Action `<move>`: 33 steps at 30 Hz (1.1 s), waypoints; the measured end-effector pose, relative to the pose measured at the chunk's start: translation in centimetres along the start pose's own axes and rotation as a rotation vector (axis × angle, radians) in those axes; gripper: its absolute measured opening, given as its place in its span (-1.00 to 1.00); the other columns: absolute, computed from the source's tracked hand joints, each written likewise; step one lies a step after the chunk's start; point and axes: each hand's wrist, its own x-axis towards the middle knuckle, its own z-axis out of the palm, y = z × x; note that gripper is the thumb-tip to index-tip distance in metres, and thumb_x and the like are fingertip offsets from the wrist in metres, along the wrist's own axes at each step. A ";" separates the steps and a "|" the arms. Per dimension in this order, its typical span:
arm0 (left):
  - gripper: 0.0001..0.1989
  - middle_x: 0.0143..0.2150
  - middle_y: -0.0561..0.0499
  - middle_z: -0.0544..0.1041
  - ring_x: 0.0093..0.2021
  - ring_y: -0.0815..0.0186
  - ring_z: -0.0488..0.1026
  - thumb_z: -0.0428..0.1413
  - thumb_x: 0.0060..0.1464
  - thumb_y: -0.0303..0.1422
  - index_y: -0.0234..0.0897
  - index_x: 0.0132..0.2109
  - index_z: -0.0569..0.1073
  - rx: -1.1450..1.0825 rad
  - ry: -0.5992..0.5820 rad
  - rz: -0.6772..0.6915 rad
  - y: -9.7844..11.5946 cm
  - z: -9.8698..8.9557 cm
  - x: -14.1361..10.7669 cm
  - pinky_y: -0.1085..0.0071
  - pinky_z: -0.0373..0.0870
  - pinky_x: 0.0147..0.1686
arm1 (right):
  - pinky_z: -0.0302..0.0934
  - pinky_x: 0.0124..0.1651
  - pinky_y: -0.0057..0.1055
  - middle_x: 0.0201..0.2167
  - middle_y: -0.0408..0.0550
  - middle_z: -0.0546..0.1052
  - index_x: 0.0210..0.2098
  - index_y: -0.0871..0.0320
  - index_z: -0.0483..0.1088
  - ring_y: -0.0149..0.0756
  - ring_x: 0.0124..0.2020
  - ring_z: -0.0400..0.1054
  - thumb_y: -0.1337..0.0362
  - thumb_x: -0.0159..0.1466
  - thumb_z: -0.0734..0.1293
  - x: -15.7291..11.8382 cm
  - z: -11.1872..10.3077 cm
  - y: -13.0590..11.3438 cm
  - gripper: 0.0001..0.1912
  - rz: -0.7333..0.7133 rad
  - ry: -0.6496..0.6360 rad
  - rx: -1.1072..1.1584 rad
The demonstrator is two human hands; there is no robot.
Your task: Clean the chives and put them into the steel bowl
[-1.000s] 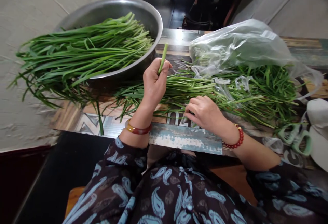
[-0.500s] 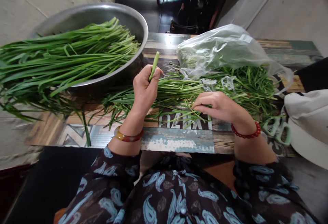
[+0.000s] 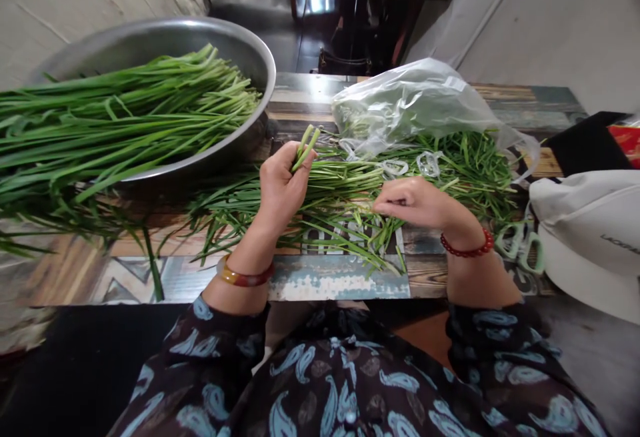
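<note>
My left hand (image 3: 284, 187) is closed around a few green stalks (image 3: 306, 147), whose pale ends stick up past the thumb. To its right, my right hand (image 3: 417, 202) is closed in a pinch just over the loose greens; anything between its fingertips is too small to make out. Loose green stalks (image 3: 340, 180) lie across the table under and between both hands. A big metal basin (image 3: 267, 90) at the left holds a large bundle of long green leaves (image 3: 150, 110) that hang over its left side.
Behind the loose greens rests a clear plastic bag (image 3: 410, 104) with greens inside. Green-handled scissors (image 3: 525, 247) and a white cap (image 3: 585, 237) are at the right. The patterned wooden table (image 3: 350, 277) has its near edge by my body.
More than one stalk end now shows above my left hand, where one showed before. More short pieces lie below my right hand. The whole view has shifted slightly.
</note>
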 end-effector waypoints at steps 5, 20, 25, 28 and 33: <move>-0.71 -0.51 0.10 0.29 -0.43 0.37 0.24 0.04 0.28 -0.18 -0.21 -0.38 0.40 -0.023 -0.019 0.005 0.0 0.1 0.0 0.40 0.19 -0.39 | 0.29 -0.23 -0.34 -0.31 -0.06 0.63 -0.29 0.11 0.59 -0.27 -0.32 0.46 0.22 0.32 0.31 0.2 -0.1 0.3 -0.79 0.149 0.382 -0.071; -0.73 -0.49 0.08 0.36 -0.40 0.37 0.31 0.04 0.29 -0.22 -0.22 -0.35 0.44 -0.008 -0.018 0.000 0.0 0.3 -0.2 0.42 0.24 -0.36 | 0.22 -0.18 -0.36 -0.28 0.00 0.54 -0.16 0.16 0.52 -0.25 -0.24 0.41 0.28 0.33 0.33 1.0 2.8 -0.8 -0.85 -0.007 -0.006 -0.288; -0.75 -0.50 0.09 0.35 -0.41 0.38 0.31 0.03 0.28 -0.27 -0.25 -0.35 0.45 0.036 -0.027 -0.024 0.3 0.2 -0.1 0.45 0.24 -0.35 | 0.26 -0.17 -0.38 -0.30 -0.01 0.59 -0.26 0.19 0.55 -0.30 -0.27 0.45 0.35 0.35 0.27 0.8 1.6 -0.7 -0.80 0.026 0.119 -0.094; -0.75 -0.50 0.10 0.34 -0.42 0.39 0.29 0.02 0.28 -0.28 -0.26 -0.35 0.46 0.034 -0.028 -0.022 0.3 0.2 -0.1 0.46 0.22 -0.37 | 0.27 -0.25 -0.42 -0.39 -0.08 0.59 -0.27 0.18 0.56 -0.37 -0.37 0.44 0.31 0.34 0.28 0.7 0.7 -0.8 -0.80 0.099 0.207 0.088; -0.75 -0.50 0.11 0.33 -0.46 0.42 0.25 0.03 0.25 -0.28 -0.27 -0.37 0.46 0.025 -0.025 0.002 0.1 0.1 -0.1 0.48 0.18 -0.40 | 0.28 -0.38 -0.47 -0.43 -0.09 0.58 -0.30 0.16 0.55 -0.41 -0.43 0.43 0.19 0.33 0.30 0.5 0.2 -0.8 -0.78 0.208 0.305 0.399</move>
